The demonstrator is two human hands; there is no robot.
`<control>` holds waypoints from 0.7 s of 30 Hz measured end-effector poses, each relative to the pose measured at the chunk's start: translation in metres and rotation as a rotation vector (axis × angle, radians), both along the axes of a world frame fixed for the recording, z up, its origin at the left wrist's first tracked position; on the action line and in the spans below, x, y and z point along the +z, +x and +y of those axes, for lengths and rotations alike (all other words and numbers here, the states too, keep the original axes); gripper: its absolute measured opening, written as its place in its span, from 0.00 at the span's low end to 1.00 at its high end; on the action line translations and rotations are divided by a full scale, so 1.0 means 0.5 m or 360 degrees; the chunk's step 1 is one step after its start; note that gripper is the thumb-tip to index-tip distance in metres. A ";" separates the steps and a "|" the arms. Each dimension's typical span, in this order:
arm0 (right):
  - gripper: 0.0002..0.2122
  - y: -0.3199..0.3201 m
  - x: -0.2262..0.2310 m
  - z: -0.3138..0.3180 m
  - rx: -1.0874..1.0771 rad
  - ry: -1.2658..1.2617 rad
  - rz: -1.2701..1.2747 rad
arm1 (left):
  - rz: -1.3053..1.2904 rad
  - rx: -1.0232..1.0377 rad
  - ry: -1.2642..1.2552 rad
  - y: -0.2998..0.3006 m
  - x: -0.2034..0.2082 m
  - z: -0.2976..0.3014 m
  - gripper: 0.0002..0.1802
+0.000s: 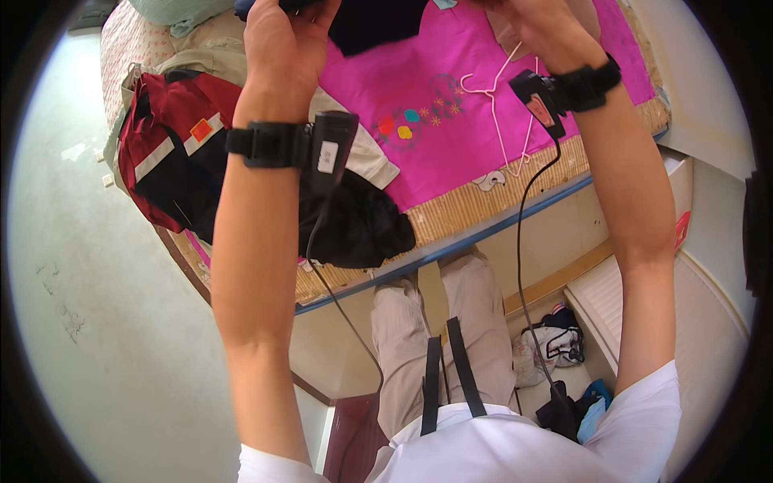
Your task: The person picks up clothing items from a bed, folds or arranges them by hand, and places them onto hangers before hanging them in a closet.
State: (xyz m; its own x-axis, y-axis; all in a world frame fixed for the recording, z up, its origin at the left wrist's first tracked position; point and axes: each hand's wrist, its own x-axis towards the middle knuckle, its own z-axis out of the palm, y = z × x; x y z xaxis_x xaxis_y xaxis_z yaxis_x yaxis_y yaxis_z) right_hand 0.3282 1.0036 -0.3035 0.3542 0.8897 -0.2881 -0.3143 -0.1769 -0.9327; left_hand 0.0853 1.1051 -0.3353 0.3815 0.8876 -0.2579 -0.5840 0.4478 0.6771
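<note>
Both hands high over the bed, dark cloth between them!

Nearest first: the person's trousered legs (pixel 477 322) stand right at the bed's blue near edge (pixel 483 230), and just below its right part an open compartment (pixel 573 376) holds bundled clothes (pixel 557 338). Up over that edge, a strip of woven mat (pixel 439 224) shows, with a black garment (pixel 354 229) slumped across it left of the middle. To the right, a pale hanger (pixel 493 95) lies with one end on the mat.

Now the open room: a broad stretch of pink sheet (pixel 427 153), printed with coloured spots, runs between the forearms. A red-and-black garment (pixel 177 145) crowds the bed's left edge.

And far up, the dark cloth (pixel 377 24) sits over the sheet, cut by the view; lying or lifted, I can't tell. The left hand (pixel 283 44) curves its fingers at more dark fabric, grip unclear; the right hand (pixel 541 28), beside beige cloth (pixel 503 36), has fingers too hidden to judge. Beyond the left edge spreads a pale green surface (pixel 64 233), marked with dark scribbles.
</note>
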 end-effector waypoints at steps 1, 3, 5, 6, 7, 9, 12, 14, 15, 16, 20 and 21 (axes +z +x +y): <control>0.11 -0.013 0.006 -0.023 0.0008 0.0000 0.0008 | -0.0069 0.0001 0.0037 -0.008 0.007 -0.016 0.12; 0.14 -0.011 -0.024 -0.072 0.0059 0.0020 -0.0212 | 0.0036 0.0119 0.0002 -0.015 -0.027 -0.092 0.12; 0.14 -0.005 -0.084 -0.147 0.0125 -0.0037 -0.0386 | 0.0169 0.0135 -0.0136 -0.005 -0.044 -0.199 0.21; 0.14 -0.014 -0.108 -0.187 0.0088 -0.0169 -0.0414 | 0.0217 0.0161 -0.0262 -0.006 -0.076 -0.248 0.21; 0.14 -0.033 -0.134 -0.222 0.0063 -0.0284 -0.0437 | 0.0219 0.0161 -0.0249 -0.019 -0.117 -0.298 0.22; 0.16 -0.054 -0.228 -0.309 0.0015 -0.0581 -0.0555 | 0.0467 0.0151 -0.0676 -0.026 -0.202 -0.406 0.21; 0.23 -0.056 -0.438 -0.531 0.0253 -0.1205 -0.0558 | 0.0541 -0.0122 -0.1016 -0.083 -0.399 -0.591 0.18; 0.23 -0.156 -0.460 -0.647 0.0848 -0.1462 -0.1101 | 0.0668 -0.0303 -0.1245 -0.214 -0.536 -0.767 0.08; 0.21 -0.204 -0.457 -0.704 0.1069 -0.1543 -0.1134 | 0.0856 -0.0570 -0.1334 -0.281 -0.577 -0.862 0.08; 0.20 -0.252 -0.439 -0.732 0.1281 -0.1690 -0.0892 | 0.1026 -0.0844 -0.1405 -0.354 -0.607 -0.951 0.10; 0.16 -0.369 -0.410 -0.828 0.1366 -0.1703 -0.0778 | 0.1022 -0.0594 -0.1848 -0.465 -0.488 -1.029 0.13; 0.16 -0.388 -0.421 -0.829 0.1379 -0.1706 -0.0766 | 0.0913 -0.0420 -0.1872 -0.486 -0.458 -1.017 0.14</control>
